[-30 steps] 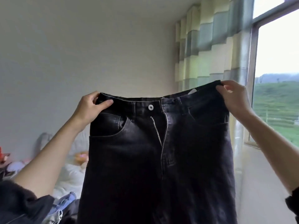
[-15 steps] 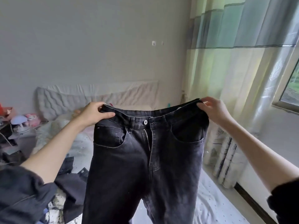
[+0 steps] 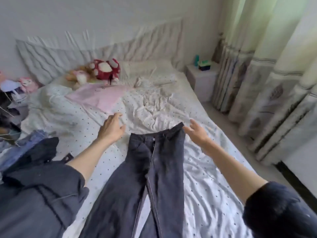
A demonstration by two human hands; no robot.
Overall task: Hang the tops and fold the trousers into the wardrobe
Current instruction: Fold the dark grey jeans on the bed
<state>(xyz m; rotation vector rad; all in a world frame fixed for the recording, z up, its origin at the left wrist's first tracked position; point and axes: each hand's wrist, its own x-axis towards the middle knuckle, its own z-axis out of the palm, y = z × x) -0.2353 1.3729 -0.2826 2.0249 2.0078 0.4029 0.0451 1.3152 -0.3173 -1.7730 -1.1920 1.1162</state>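
A pair of dark jeans [image 3: 154, 169] lies spread on the dotted white bedsheet [image 3: 205, 177], waistband away from me, fly unbuttoned, legs running toward the bottom edge. My left hand [image 3: 112, 128] hovers just left of the waistband with fingers loosely spread, holding nothing. To the right of the waistband is my right hand [image 3: 197, 133], fingers open, its fingertips close to the waistband corner. Neither hand grips the jeans. No wardrobe or hanger is in view.
A heap of dark and blue clothes [image 3: 32, 152] lies at the left of the bed. A pink garment [image 3: 97, 97] and plush toys [image 3: 103, 67] sit near the headboard. A white nightstand [image 3: 202, 78] and curtains [image 3: 265, 74] stand at the right.
The jeans, held up in the air by the waistband in both hands, have come down onto the bed. Both hands have let go and opened. The view has tilted down.
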